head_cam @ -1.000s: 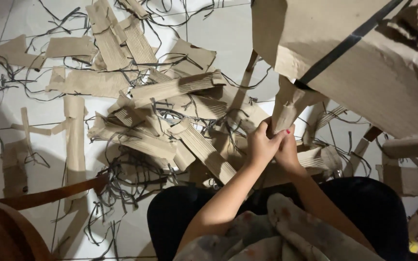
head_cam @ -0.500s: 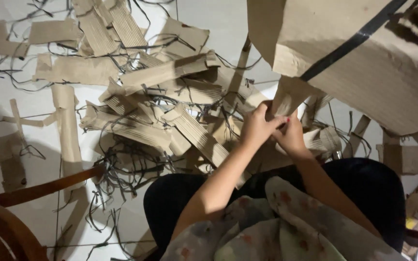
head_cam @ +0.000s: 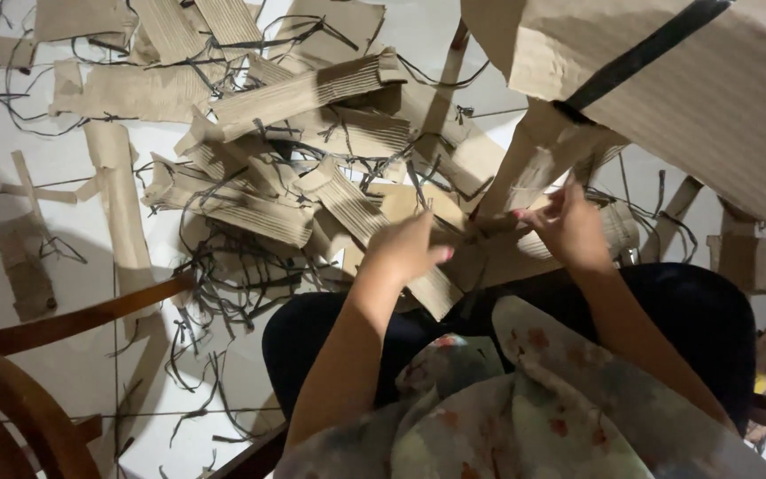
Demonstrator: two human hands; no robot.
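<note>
The person is sitting over a white tiled floor (head_cam: 64,168) and working on a torn flap (head_cam: 534,164) hanging from the lower edge of a large cardboard box (head_cam: 702,98) bound by a black strap (head_cam: 640,58). The left hand (head_cam: 405,248) is curling its fingers around the flap's lower end, just above the lap, though the exact pinch is partly hidden. The right hand (head_cam: 569,226) is gripping the same strip closer to the box, fingers pressed against it. To do this step well, the hands are best kept near the tear line, pulling evenly so the strip comes away whole. A heap of cardboard strips (head_cam: 294,168) and loose black strapping (head_cam: 232,284) is lying just ahead.
</note>
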